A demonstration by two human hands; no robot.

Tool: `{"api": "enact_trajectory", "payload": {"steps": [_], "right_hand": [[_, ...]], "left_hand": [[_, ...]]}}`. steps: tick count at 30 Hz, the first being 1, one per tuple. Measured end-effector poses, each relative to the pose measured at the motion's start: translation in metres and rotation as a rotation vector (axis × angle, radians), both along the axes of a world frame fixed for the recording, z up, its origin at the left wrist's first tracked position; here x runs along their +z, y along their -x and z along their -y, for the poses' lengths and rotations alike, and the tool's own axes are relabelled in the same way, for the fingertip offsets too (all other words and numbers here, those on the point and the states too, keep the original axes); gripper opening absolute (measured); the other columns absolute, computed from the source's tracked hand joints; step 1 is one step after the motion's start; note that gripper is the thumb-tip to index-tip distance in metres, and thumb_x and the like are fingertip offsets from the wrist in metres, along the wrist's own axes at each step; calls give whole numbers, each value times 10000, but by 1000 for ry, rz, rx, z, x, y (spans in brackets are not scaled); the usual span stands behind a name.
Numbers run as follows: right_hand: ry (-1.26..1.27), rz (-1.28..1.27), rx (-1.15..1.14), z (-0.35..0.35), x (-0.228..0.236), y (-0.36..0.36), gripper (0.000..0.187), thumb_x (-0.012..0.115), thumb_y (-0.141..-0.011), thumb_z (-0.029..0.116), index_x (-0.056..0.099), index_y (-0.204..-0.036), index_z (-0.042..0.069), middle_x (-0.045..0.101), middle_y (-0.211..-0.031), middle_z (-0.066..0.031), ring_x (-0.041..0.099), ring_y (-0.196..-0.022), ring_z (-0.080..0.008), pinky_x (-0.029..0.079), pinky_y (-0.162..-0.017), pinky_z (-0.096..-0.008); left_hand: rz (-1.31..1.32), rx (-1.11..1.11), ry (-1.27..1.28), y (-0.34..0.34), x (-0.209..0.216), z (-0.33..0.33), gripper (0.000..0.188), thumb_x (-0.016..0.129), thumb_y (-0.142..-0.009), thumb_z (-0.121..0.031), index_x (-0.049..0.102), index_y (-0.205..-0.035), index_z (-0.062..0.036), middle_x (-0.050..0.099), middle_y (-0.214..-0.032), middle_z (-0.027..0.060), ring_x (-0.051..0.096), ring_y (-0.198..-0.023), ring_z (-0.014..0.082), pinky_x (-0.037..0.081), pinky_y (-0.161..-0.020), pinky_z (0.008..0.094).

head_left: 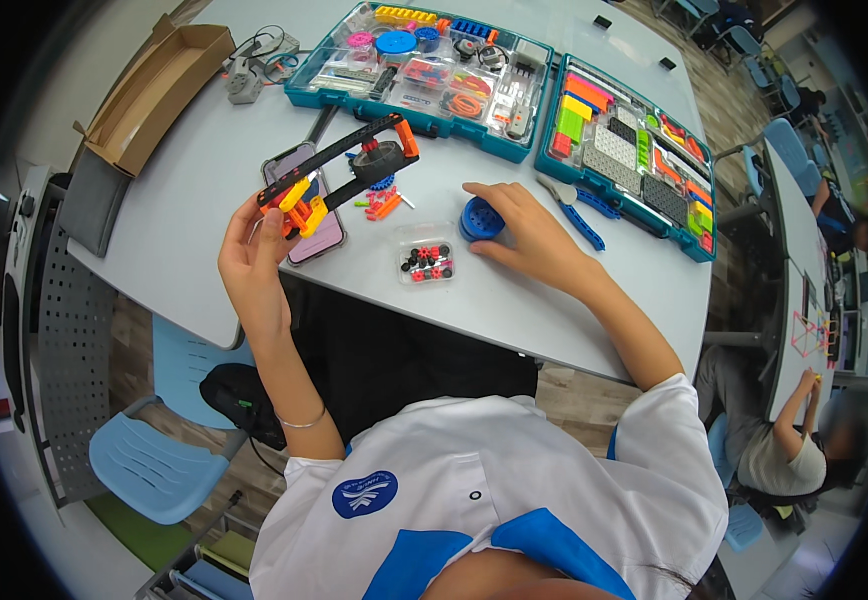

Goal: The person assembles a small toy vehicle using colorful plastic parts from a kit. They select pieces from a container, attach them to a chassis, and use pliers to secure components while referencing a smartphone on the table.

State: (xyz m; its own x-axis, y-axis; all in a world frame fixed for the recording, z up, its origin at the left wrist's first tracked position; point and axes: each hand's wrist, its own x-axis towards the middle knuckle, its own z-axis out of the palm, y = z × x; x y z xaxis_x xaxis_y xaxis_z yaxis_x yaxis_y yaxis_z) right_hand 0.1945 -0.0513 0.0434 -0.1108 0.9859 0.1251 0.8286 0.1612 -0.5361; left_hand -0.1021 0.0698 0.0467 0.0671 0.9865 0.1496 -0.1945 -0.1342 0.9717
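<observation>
– White shirt [554, 470] fills the foreground. What occupies the worktop [544, 325]?
– Two open teal cases: left case [414, 123] toward the far edge, right case [634, 209] beside the right edge.
– Hand status?
– Left hand [257, 243]: closed on the black-and-orange assembly [332, 157], raised above a phone [322, 232]. Clear box [420, 234]: near edge. Right hand [537, 235]: half open around a blue wheel [482, 219]; cannot tell whether gripping.
</observation>
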Motion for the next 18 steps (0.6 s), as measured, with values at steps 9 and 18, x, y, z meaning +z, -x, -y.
{"api": "enact_trajectory", "payload": {"steps": [9,18], "right_hand": [[-282,34,-39,-61,49,-22,636,822,-791,180,549,-1354,62,600,-1304,-172,569,-1196,-338,452,-1040,-406],[-334,-49,-143,-336,31,-78,694,896,-661,309,643,-1254,53,695,-1163,-176,692,-1022,-298,555,-898,-375]], "left_hand": [[24,14,38,18,-14,-1,383,630,-1009,-187,570,-1292,64,644,-1156,129,667,-1043,180,610,-848,344],[76,25,89,36,-27,-3,412,613,-1021,-193,531,-1325,73,640,-1186,145,669,-1070,196,603,-871,361]]}}
